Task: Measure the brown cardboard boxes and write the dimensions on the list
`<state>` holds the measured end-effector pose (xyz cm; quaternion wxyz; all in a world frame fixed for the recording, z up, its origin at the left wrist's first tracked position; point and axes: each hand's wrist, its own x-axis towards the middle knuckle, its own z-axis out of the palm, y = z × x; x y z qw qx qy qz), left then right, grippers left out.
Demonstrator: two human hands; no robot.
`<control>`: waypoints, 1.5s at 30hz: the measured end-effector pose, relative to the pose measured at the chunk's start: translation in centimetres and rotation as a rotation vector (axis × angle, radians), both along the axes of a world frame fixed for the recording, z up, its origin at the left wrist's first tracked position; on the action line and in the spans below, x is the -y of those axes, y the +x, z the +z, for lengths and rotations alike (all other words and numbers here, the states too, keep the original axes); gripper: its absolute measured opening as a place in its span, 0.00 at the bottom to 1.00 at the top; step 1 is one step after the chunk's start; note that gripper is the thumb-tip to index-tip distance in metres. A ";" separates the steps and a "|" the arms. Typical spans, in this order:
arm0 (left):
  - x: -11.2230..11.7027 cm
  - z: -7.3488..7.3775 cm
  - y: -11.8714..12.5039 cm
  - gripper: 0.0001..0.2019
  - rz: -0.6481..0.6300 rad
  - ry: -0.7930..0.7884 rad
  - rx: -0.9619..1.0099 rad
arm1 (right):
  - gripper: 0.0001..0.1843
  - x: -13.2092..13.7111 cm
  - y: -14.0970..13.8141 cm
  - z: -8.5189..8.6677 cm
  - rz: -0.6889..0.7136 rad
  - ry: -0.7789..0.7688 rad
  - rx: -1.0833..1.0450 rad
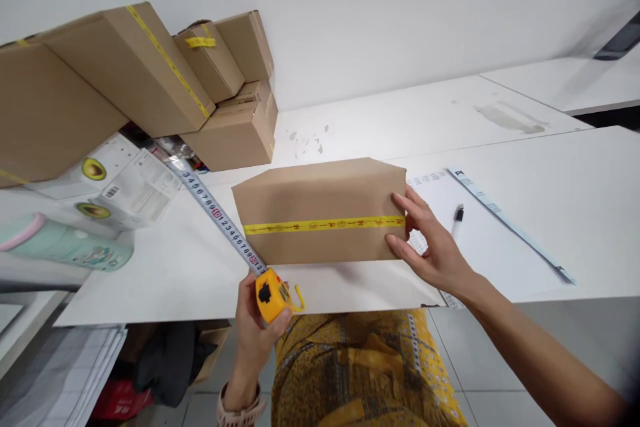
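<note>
A brown cardboard box [320,203] sealed with yellow tape lies on the white table [190,273] in front of me. My right hand [433,243] presses against its right end, fingers curled round the edge. My left hand [255,327] grips a yellow tape measure [271,295] at the table's front edge. Its white blade [215,212] runs out diagonally to the far left, along the box's left end.
Stacked cardboard boxes [150,73] stand at the back left, with white printed cartons [120,180] and a mint-green bottle [65,243] lying below them. A sheet of paper [470,240] with a pen [457,215] and a long ruler strip [510,223] lies right of the box.
</note>
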<state>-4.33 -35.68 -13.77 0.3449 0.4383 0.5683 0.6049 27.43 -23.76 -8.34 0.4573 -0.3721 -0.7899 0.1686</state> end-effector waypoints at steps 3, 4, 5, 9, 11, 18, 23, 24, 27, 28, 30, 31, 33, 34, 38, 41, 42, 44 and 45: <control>0.3 -0.5 0.4 0.33 0.003 -0.041 -0.088 | 0.39 -0.3 -0.4 -1.6 -0.048 0.047 -0.011; 0.5 -0.3 0.6 0.32 0.027 -0.038 -0.121 | 0.38 -0.2 -0.5 -2.0 -0.064 0.055 0.001; 0.8 0.0 0.8 0.33 0.057 -0.025 -0.164 | 0.37 -0.1 -0.7 -2.3 -0.083 0.059 0.011; 2.6 2.0 1.5 0.37 0.006 0.014 -0.470 | 0.28 1.4 -1.4 -1.6 -0.244 0.088 -0.111; 3.3 2.6 1.9 0.39 -0.185 0.007 -0.643 | 0.24 2.4 -1.6 -0.4 -0.280 0.077 -0.304; 3.6 2.1 4.1 0.44 -0.730 -0.126 -0.867 | 0.23 4.8 -1.4 3.8 -0.216 0.011 -0.609; 2.9 2.5 4.8 0.46 -0.753 -0.222 -0.830 | 0.16 5.5 -0.7 3.4 -0.269 -0.030 -0.613; 2.8 2.6 4.9 0.48 -0.736 -0.218 -0.809 | 0.16 5.6 -0.8 3.2 -0.217 -0.055 -0.600; 2.4 2.9 5.4 0.55 -0.681 -0.150 -0.736 | 0.18 6.1 -1.8 2.4 -0.011 -0.093 -0.465; 2.3 2.9 5.6 0.56 -0.660 -0.118 -0.722 | 0.17 6.3 -2.4 2.2 0.040 -0.070 -0.405; 2.3 3.1 6.0 0.57 -0.615 -0.049 -0.718 | 0.17 6.6 -3.8 1.7 0.100 0.021 -0.284; 2.2 3.2 6.2 0.55 -0.588 -0.016 -0.721 | 0.17 6.8 -4.3 1.5 0.117 0.076 -0.229; 2.1 3.7 6.4 0.51 -0.526 0.048 -0.724 | 0.17 6.9 -4.8 1.1 0.118 0.170 -0.142; 2.0 4.0 6.4 0.48 -0.492 0.078 -0.726 | 0.16 6.8 -4.5 0.9 0.083 0.206 -0.110; 0.6 4.6 4.4 0.37 -0.329 0.169 -0.837 | 0.06 4.6 0.1 -0.6 -0.461 0.188 -0.008; -0.4 4.0 1.5 0.33 -0.215 0.141 -1.009 | 0.13 1.6 5.7 -2.5 -0.889 -0.141 0.156; -0.7 3.6 0.5 0.32 -0.172 0.109 -1.064 | 0.16 0.7 7.3 -3.1 -0.930 -0.276 0.231; -0.9 2.8 -1.3 0.31 -0.077 0.002 -1.151 | 0.23 -0.9 9.8 -4.3 -0.953 -0.466 0.354; -0.9 2.5 -2.0 0.31 -0.034 -0.075 -1.186 | 0.27 -1.5 10.6 -4.8 -0.937 -0.520 0.413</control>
